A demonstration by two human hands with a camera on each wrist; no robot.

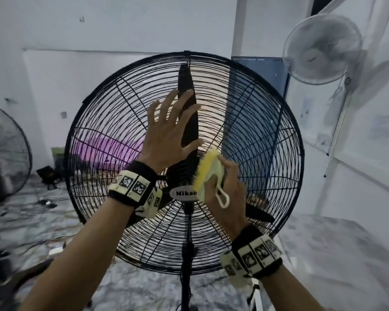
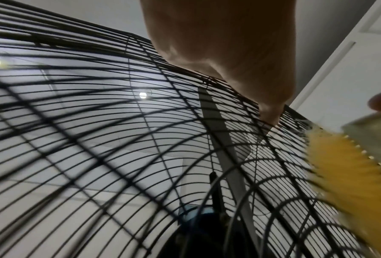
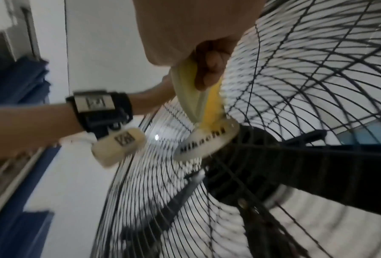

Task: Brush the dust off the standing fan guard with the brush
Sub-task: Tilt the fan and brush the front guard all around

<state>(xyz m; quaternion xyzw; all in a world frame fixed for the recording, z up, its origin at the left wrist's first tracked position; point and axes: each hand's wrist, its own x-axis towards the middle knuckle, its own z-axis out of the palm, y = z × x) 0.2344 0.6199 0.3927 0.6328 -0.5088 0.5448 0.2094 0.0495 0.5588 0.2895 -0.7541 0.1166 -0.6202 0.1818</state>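
A large black standing fan fills the head view, its round wire guard [image 1: 256, 122] facing me with a white oval badge [image 1: 184, 194] at the hub. My left hand [image 1: 169, 133] lies flat on the upper middle of the guard [image 2: 97, 139], fingers spread and straight. My right hand [image 1: 227, 182] grips a pale brush [image 1: 208, 173] with yellow bristles, pressed to the wires just above and right of the badge. The left wrist view shows the bristles [image 2: 348, 171] against the wires. In the right wrist view, curled fingers [image 3: 209, 69] hold the brush [image 3: 194, 97] over the badge [image 3: 205, 141].
A second black fan [image 1: 7, 149] stands at the left edge. A white wall fan [image 1: 321, 48] hangs at the upper right beside a glass partition. Cables and a dark box [image 1: 47, 173] litter the floor behind on the left. The fan's pole [image 1: 186, 277] runs down between my forearms.
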